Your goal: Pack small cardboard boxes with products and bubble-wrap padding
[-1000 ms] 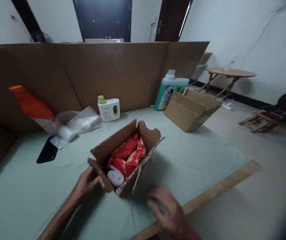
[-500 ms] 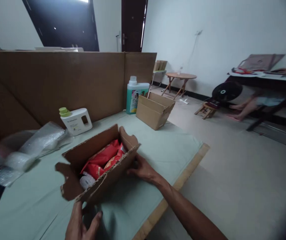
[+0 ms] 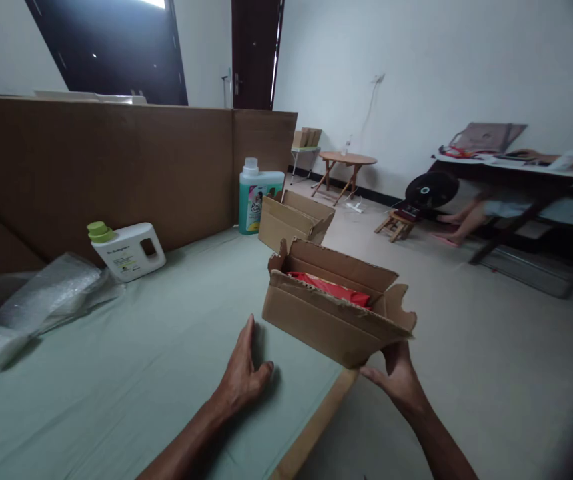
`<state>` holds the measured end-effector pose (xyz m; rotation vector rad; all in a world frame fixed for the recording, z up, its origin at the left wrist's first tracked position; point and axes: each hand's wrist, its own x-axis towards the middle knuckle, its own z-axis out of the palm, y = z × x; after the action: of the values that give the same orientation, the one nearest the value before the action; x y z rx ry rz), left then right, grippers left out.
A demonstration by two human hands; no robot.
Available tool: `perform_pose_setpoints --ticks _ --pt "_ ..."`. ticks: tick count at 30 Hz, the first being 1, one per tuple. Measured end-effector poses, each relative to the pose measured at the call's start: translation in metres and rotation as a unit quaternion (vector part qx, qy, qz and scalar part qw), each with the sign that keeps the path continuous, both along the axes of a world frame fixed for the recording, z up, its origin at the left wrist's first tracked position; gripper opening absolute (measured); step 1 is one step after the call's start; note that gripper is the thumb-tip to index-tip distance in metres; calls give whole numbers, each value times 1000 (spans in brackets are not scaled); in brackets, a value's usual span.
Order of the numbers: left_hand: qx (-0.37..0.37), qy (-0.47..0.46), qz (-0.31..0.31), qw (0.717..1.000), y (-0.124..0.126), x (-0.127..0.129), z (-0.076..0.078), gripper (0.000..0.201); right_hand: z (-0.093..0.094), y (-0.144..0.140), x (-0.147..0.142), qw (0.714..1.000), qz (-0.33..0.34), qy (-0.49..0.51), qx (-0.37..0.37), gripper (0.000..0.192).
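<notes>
An open cardboard box (image 3: pixel 319 323) stands at the table's right edge, its flaps raised and red packets (image 3: pixel 333 288) inside. My right hand (image 3: pixel 400 379) holds the box by its near right corner, thumb in front and the other fingers partly hidden behind the cardboard. To the left of the box, my left hand (image 3: pixel 243 377) is apart from it, fingers stretched out and thumb spread, just over the green cloth. A second open cardboard box (image 3: pixel 283 223) sits right behind the first, beside a bottle of teal liquid (image 3: pixel 249 207).
A white jug with a green cap (image 3: pixel 129 250) and clear bubble wrap (image 3: pixel 51 297) lie at the left on the cloth-covered table (image 3: pixel 186 320). A tall cardboard panel (image 3: pixel 116 167) borders the back. Beyond are a fan (image 3: pixel 431 191), a round wooden table (image 3: pixel 347 159) and a seated person's legs (image 3: pixel 466 223).
The box with red packets has moved right to the table's edge and been turned. My left hand has let go of it; my right hand has moved along with it.
</notes>
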<state>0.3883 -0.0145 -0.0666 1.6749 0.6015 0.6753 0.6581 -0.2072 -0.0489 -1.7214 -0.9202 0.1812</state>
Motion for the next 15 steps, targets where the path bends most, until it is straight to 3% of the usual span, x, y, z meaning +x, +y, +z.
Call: perform_pose_setpoints --ticks 7,10,13,15 --pt "13 26 32 999 -18 -57 -8 76 7 39 -3 999 3 36 -36 89" --pt "26 39 39 998 -24 -77 -9 69 4 32 4 996 -82 -16 -4 94" --pt "53 63 58 995 -31 -103 -7 59 8 18 32 984 -162 -71 31 99" --pt "78 71 93 990 -35 -121 -5 51 16 17 54 979 -177 -84 50 102"
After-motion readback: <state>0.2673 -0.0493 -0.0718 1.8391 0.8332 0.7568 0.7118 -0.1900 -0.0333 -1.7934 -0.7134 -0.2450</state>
